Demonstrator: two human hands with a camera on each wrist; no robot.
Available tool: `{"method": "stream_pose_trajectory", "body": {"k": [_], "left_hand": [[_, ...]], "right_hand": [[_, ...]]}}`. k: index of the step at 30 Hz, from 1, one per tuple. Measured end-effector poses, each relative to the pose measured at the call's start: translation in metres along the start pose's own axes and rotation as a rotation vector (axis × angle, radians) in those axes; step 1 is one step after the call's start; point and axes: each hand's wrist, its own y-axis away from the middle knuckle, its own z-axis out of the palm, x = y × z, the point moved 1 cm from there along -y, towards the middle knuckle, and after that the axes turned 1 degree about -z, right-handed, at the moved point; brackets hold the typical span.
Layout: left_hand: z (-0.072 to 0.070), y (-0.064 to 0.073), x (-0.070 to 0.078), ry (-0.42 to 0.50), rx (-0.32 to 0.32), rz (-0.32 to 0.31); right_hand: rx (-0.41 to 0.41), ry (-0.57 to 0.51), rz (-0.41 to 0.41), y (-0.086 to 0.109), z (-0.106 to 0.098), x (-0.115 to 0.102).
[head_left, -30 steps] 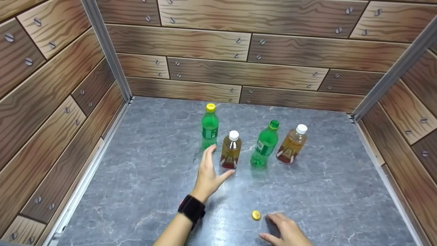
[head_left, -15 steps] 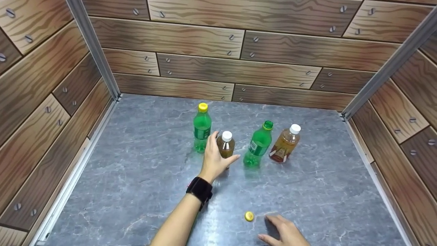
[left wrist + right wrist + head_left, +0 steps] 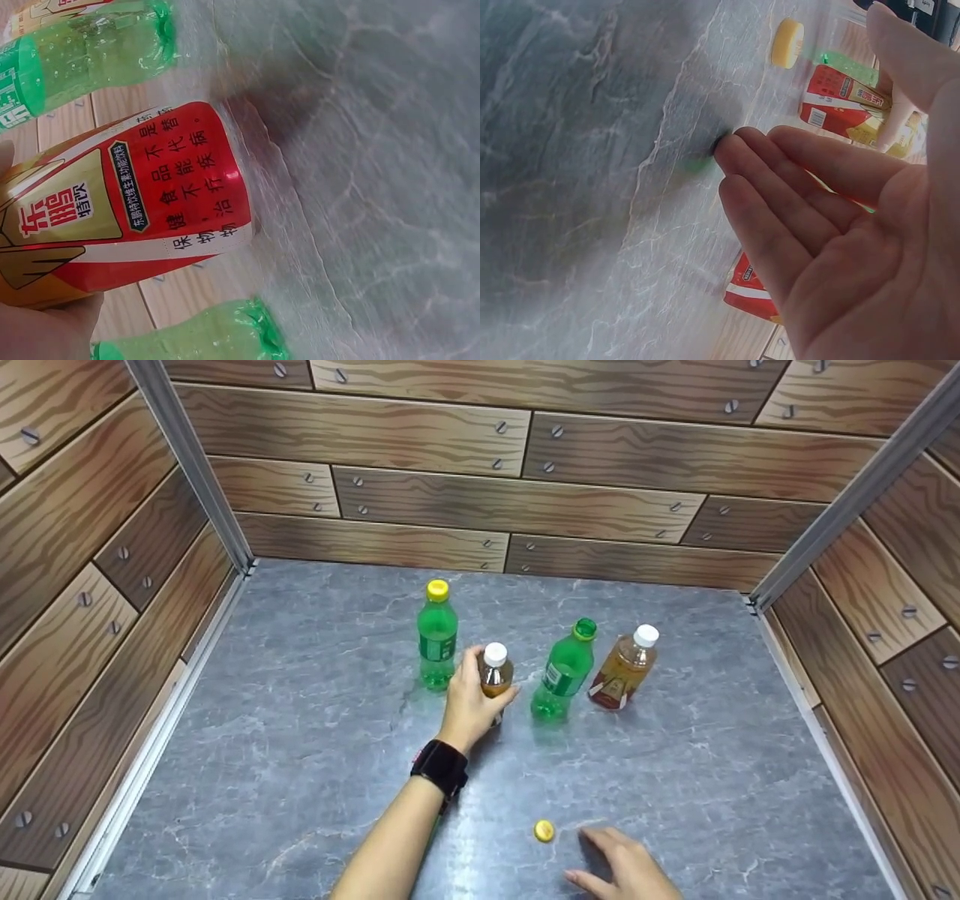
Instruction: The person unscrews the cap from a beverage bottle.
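Observation:
My left hand grips a small drink bottle with a white cap, fingers on its left side and thumb on its right. In the left wrist view its red and gold label shows, with the base close to the tabletop. My right hand rests low at the front with relaxed, gently bent fingers and holds nothing; its fingertips are at the tabletop in the right wrist view. Just left of it lies a loose yellow bottle cap.
A green bottle with a yellow cap stands left of the held bottle. To the right are an uncapped green bottle and a second white-capped amber bottle. Wood-patterned walls enclose the grey marbled tabletop at back and sides.
My left hand has moved forward and right from beside the white-capped bottle and closed round it. The right hand has stayed nearly still by the yellow cap. The head view has shifted slightly.

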Motion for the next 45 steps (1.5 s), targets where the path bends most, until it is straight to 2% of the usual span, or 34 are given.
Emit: {"method": "stream_pose_trajectory", "body": {"k": [8,11,15,18,20,24,27,30,33,39,45], "left_hand": [[-0.007,0.005,0.004,-0.003,-0.02,0.023],[-0.016,0.012,0.016,-0.009,-0.04,0.059],[-0.035,0.028,0.041,-0.048,-0.078,0.151],[-0.05,0.046,0.06,-0.09,-0.111,0.236],[-0.058,0.059,0.072,-0.114,-0.13,0.295],[-0.07,0.084,0.091,-0.204,-0.165,0.418],[-0.076,0.097,0.101,-0.286,-0.192,0.474],[-0.08,0.104,0.109,-0.359,-0.208,0.494],[-0.082,0.107,0.115,-0.413,-0.212,0.519],[-0.083,0.109,0.119,-0.501,-0.206,0.597],[-0.085,0.108,0.121,-0.575,-0.189,0.614]], "right_hand": [[-0.006,-0.014,-0.012,0.0,-0.001,-0.001],[0.023,-0.006,-0.015,0.003,-0.003,-0.001],[0.108,0.029,-0.037,0.007,-0.013,-0.005],[0.215,0.034,-0.071,0.012,-0.021,-0.014],[0.328,0.035,-0.117,0.015,-0.027,-0.023],[0.585,0.023,-0.295,0.022,-0.041,-0.054],[0.697,-0.009,-0.45,0.025,-0.055,-0.084],[0.726,-0.044,-0.584,0.025,-0.068,-0.111],[0.728,-0.025,-0.668,0.023,-0.078,-0.131],[0.734,0.059,-0.742,0.016,-0.081,-0.146],[0.722,0.068,-0.76,0.013,-0.08,-0.147]]}}
